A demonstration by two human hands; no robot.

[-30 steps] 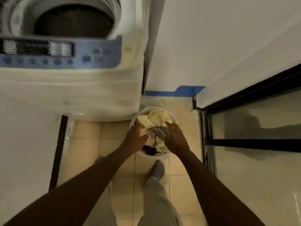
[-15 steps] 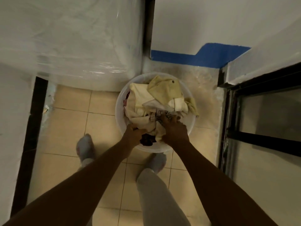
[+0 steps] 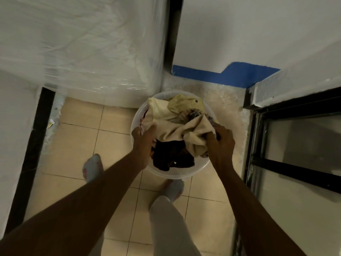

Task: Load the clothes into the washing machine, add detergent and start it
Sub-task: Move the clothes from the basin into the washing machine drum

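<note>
clothes lie heaped in the white basin on the floor beside the washing machine. our left hand and right hand have fingers closed in the cream cloth. we judge it soft, light, floppy; gather it in bunches underneath.

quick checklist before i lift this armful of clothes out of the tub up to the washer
1. Left hand gripping the cream cloth at the round white plastic tub's left side: ok.
2. Right hand closed on a bunch of the same cream cloth: ok.
3. Dark maroon garment included in the grip: not ok, it lies loose below the cloth.
4. Yellow garment at the far side gathered: not ok, neither hand touches it.
5. Washer lid open: cannot tell, only the plastic-wrapped white washer front shows.
6. Beige tiled floor clear for the feet: ok.
</note>
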